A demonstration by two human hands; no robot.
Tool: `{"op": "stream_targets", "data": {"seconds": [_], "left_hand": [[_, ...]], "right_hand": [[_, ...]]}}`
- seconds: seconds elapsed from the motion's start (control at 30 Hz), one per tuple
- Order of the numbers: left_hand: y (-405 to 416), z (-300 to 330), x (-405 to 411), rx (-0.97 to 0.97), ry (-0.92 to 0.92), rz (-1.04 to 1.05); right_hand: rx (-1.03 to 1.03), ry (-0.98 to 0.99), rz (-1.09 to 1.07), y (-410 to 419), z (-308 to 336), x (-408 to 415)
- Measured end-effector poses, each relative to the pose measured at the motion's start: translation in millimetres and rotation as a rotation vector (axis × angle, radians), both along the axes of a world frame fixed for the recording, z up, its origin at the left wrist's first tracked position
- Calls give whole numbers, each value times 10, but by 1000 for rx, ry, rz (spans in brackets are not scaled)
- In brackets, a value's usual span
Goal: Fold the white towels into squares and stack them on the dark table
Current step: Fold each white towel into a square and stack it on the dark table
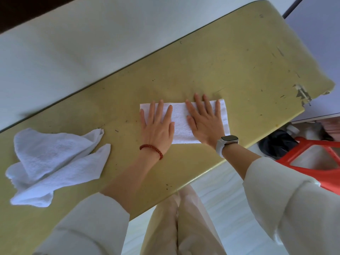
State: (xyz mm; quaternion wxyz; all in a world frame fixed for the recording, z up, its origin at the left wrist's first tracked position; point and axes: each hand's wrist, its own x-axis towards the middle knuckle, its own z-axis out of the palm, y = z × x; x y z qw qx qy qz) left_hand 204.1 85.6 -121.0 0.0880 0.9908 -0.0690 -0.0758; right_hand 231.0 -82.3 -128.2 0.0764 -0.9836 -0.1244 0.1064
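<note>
Surroundings: a red plastic stool (312, 155) stands on the floor beyond the desk's right edge; a white wall (73, 52) runs along the far side.
Desk: yellowish desk (230, 61), scuffed, chipped at its right corner.
Unfolded towels: crumpled white towels (55, 162) heaped at the left, well apart from the hands.
Folded towel: white folded towel (181, 122), a flat rectangle mid-desk.
Grip: left hand (158, 126) and right hand (204, 120) both spread flat, fingers straight, pressing on it.

No readable text in this view.
No letters, numbers, brand names or signs can be read on any surface; the watch face (229, 139), on the wrist behind the right hand's fingers, is dark and shows no digits.
</note>
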Motion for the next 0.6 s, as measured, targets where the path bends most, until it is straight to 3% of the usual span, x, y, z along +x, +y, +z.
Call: {"op": "stream_targets", "data": {"seconds": [0.1, 0.27, 0.37, 0.5, 0.6], "left_hand": [[-68, -39, -68, 52, 128, 49], [-46, -98, -64, 124, 139, 31], [66, -83, 11, 126, 136, -43], [325, -53, 198, 135, 60, -101], [511, -44, 323, 179, -70, -60]], "right_hand": [[80, -64, -59, -99, 54, -4], [36, 0, -5, -457, 17, -35], [140, -46, -34, -460, 39, -29], [329, -180, -16, -423, 118, -131], [460, -145, 86, -363, 153, -315]]}}
